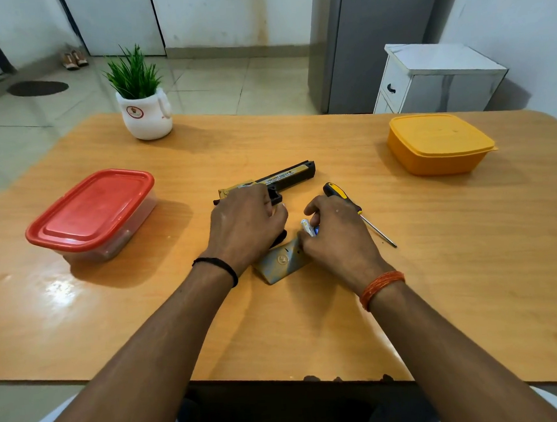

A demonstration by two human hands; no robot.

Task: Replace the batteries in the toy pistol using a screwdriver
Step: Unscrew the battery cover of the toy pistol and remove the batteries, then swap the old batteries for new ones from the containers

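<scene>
A black and gold toy pistol [288, 177] lies on its side in the middle of the wooden table [277, 325], barrel pointing right and away. My left hand [247, 224] rests over its rear and trigger part, fingers curled around it. The gold grip [282, 264] points toward me between my hands. My right hand [336, 236] pinches a white battery [307, 227] just above the grip. A screwdriver [357, 211] with a black and yellow handle lies on the table to the right of that hand, partly hidden by it.
A clear box with a red lid [93, 210] stands at the left. An orange lidded box [439, 142] stands at the far right. A potted plant in a white pot [144, 111] is at the far edge.
</scene>
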